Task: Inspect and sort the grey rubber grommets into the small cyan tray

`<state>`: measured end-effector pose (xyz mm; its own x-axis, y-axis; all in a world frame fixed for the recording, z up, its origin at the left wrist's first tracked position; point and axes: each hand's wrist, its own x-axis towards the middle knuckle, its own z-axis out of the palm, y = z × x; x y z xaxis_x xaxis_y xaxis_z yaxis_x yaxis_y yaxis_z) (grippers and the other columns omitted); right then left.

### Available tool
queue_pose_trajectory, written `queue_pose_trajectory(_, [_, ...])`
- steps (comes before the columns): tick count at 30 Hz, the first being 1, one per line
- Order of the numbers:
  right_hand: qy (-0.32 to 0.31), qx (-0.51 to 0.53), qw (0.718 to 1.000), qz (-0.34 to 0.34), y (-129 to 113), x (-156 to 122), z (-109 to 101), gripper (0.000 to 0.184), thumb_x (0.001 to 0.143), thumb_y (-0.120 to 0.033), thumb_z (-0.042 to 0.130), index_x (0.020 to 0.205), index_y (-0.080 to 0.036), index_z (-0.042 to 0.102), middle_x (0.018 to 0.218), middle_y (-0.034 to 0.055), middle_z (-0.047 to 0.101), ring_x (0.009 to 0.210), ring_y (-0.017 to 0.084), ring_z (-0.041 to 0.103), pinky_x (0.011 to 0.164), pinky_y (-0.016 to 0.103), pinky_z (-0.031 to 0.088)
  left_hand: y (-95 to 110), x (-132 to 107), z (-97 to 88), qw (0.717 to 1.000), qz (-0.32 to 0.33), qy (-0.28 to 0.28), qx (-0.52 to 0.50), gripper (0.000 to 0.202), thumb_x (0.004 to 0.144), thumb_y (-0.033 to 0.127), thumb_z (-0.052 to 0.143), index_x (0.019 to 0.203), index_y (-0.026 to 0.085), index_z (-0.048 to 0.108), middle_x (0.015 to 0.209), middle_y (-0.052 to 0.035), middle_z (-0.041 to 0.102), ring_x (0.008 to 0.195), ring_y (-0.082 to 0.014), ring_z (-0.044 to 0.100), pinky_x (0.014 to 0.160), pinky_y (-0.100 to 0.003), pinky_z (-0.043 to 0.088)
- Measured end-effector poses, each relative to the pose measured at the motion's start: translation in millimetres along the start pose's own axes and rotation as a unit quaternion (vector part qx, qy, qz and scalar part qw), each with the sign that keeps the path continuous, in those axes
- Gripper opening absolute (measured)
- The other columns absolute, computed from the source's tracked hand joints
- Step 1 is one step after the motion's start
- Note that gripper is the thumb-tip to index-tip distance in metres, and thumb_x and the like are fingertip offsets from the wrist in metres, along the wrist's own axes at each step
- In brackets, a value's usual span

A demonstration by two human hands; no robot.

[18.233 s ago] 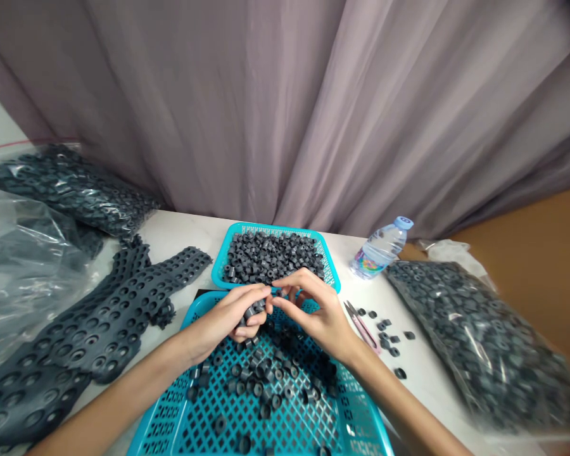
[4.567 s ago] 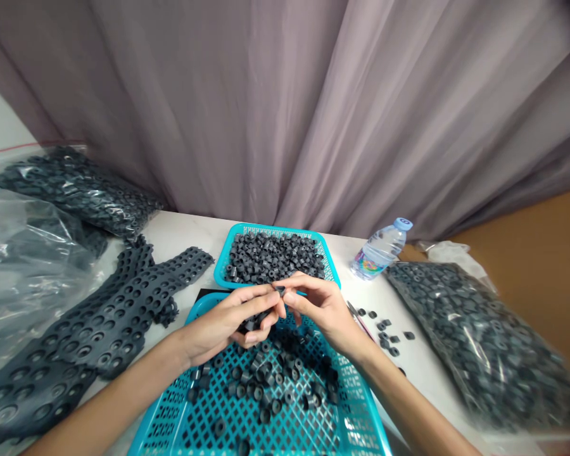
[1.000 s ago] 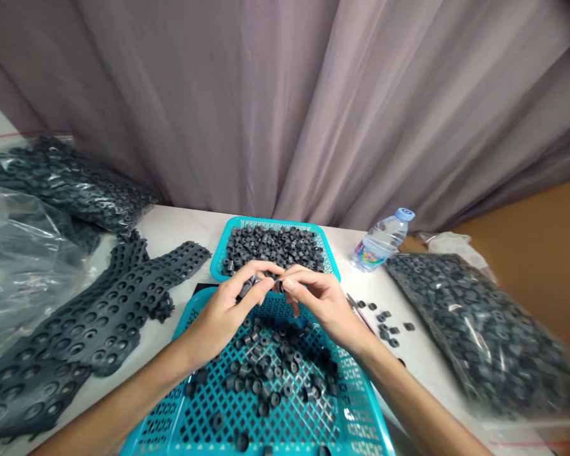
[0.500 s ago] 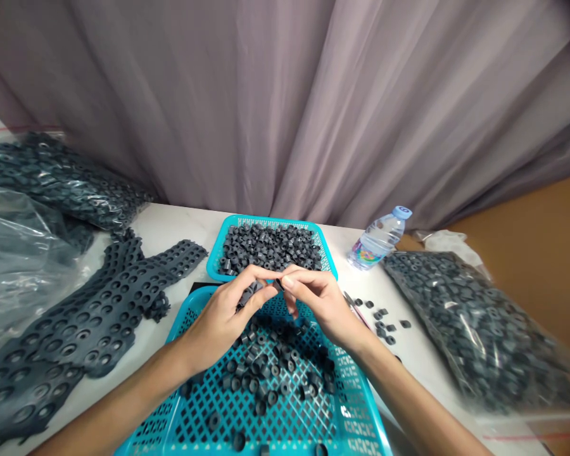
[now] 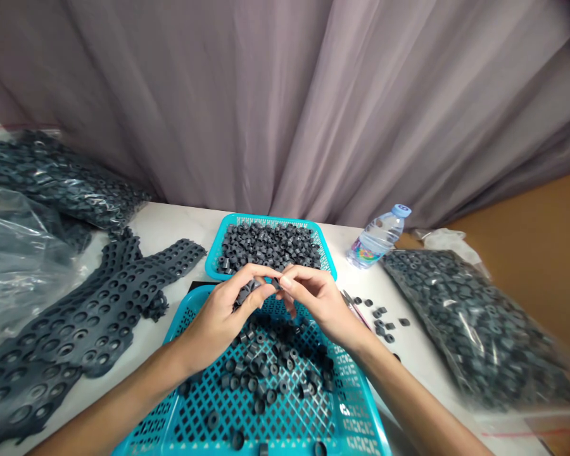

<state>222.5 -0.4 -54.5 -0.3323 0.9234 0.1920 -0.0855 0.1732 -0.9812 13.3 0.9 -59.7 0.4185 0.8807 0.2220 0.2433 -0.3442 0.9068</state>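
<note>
Above the far part of the near turquoise basket (image 5: 171,437), my two hands meet at the fingertips. A small black rubber piece (image 5: 276,284) is pinched between them, partly covered by the fingers. My left hand (image 5: 221,320) also has several dark rubber pieces (image 5: 247,292) gathered behind its thumb. My right hand (image 5: 316,301) is closed, thumb and forefinger on the same small piece, the other fingers curled. Loose short black rubber rings (image 5: 253,384) lie scattered below on the basket's lattice floor.
Behind stands a smaller turquoise basket (image 5: 330,253) full of black pieces. A water bottle (image 5: 377,237), scissors (image 5: 356,307) and loose pieces (image 5: 380,326) lie to the right, beside a filled clear bag (image 5: 479,323). Perforated rubber sheets (image 5: 90,316) and another filled bag (image 5: 61,180) occupy the left.
The pinched piece has turned slightly between my fingertips. Both hands otherwise stay in nearly the same place; the whole view has shifted very slightly.
</note>
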Motion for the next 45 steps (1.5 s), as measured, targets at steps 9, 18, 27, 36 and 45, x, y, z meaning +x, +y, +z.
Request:
queue_pose_trajectory(9, [-0.003, 0.003, 1.0, 0.012, 2.5, -0.6, -1.0, 0.039, 0.098, -0.052, 0.071, 0.078, -0.019, 0.066, 0.072, -0.0012, 0.064, 0.057, 0.011, 0.057, 0.054, 0.023, 0.05, 4.4, 1.3, 1.5, 0.999, -0.024, -0.005, -0.021, 0.028, 0.105, 0.047, 0.058, 0.125, 0.029, 0.066, 0.095, 0.0003, 0.065, 0.091, -0.0187, 0.06, 0.085, -0.029, 0.047])
queue_pose_trajectory(18, [-0.007, -0.003, 1.0, 0.016, 2.2, -0.7, -1.3, 0.041, 0.099, -0.051, 0.069, 0.077, -0.017, 0.065, 0.071, -0.0013, 0.062, 0.058, 0.011, 0.058, 0.055, 0.023, 0.05, 2.8, 0.3, 3.5, 0.998, -0.018, -0.029, -0.056, 0.019, 0.107, 0.04, 0.058, 0.122, 0.03, 0.061, 0.091, 0.0052, 0.057, 0.085, -0.0136, 0.054, 0.084, -0.026, 0.043])
queue_pose_trajectory(27, [-0.005, 0.006, 1.0, 0.012, 4.4, 0.7, -1.3, 0.044, 0.104, -0.052, 0.061, 0.077, -0.017, 0.064, 0.071, -0.0008, 0.062, 0.058, 0.011, 0.058, 0.054, 0.022, 0.05, 5.5, 0.7, 2.7, 0.998, -0.037, -0.027, -0.036, 0.02, 0.107, 0.042, 0.057, 0.123, 0.03, 0.061, 0.098, 0.0048, 0.059, 0.076, -0.0118, 0.049, 0.074, -0.026, 0.04])
queue_pose_trajectory(36, [0.092, -0.053, 0.994, -0.039, 9.2, 4.1, -0.8, 0.032, 0.107, -0.048, 0.055, 0.105, -0.018, 0.068, 0.082, -0.0009, 0.061, 0.057, 0.01, 0.054, 0.052, 0.023, 0.047, 3.6, 0.0, 1.9, 0.996, -0.049, -0.025, -0.065, 0.025, 0.107, 0.047, 0.054, 0.126, 0.03, 0.058, 0.086, 0.0046, 0.051, 0.08, -0.0146, 0.05, 0.075, -0.028, 0.039])
queue_pose_trajectory(45, [0.193, -0.513, 0.834, 0.062, -41.9, -25.4, -100.9, 0.034, 0.104, -0.054, 0.052, 0.103, -0.023, 0.066, 0.093, 0.0037, 0.072, 0.081, 0.019, 0.067, 0.071, 0.029, 0.049, 3.7, -9.5, 23.5, 0.987, -0.087, -0.098, -0.097, 0.031, 0.107, 0.053, 0.051, 0.124, 0.029, 0.058, 0.088, 0.0039, 0.049, 0.08, -0.016, 0.048, 0.077, -0.031, 0.04])
